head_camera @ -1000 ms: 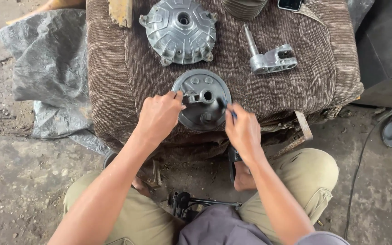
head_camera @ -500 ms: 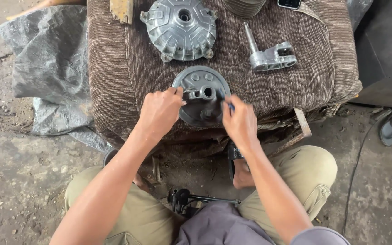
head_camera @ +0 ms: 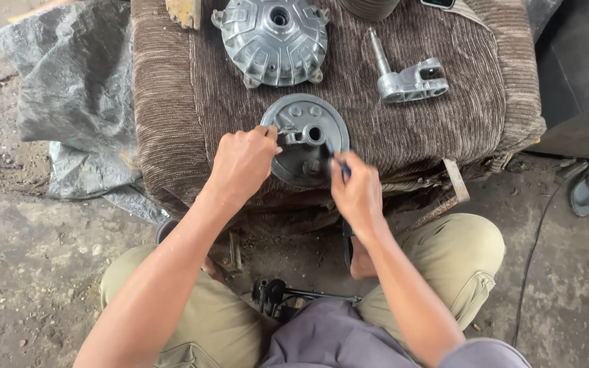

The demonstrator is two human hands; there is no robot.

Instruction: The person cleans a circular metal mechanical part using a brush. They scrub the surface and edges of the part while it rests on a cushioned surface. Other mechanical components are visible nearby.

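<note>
- Nearest the camera, the person's knees in khaki trousers spread to either side of a small black tool (head_camera: pixel 275 294) lying on the dirt floor (head_camera: pixel 28 272).
- The right hand (head_camera: pixel 357 193) is closed narrowly around a thin blue-tipped tool (head_camera: pixel 340 165), its tip at the lower right edge of the round metal plate (head_camera: pixel 306 140).
- The left hand (head_camera: pixel 241 163) is curled shut at the plate's left rim, fingertips pinching a small metal part near the centre hole; exactly what it grips cannot be told.
- The plate lies flat at the near edge of the counter (head_camera: pixel 172 102), which is draped in brown ribbed cloth.
- Just beyond it sits a larger ribbed hub casting (head_camera: pixel 271 39), apart from the plate.
- To the right lies a silver bracket with a shaft (head_camera: pixel 407 76).
- A grey plastic sheet (head_camera: pixel 63 88) lies left of the counter.
</note>
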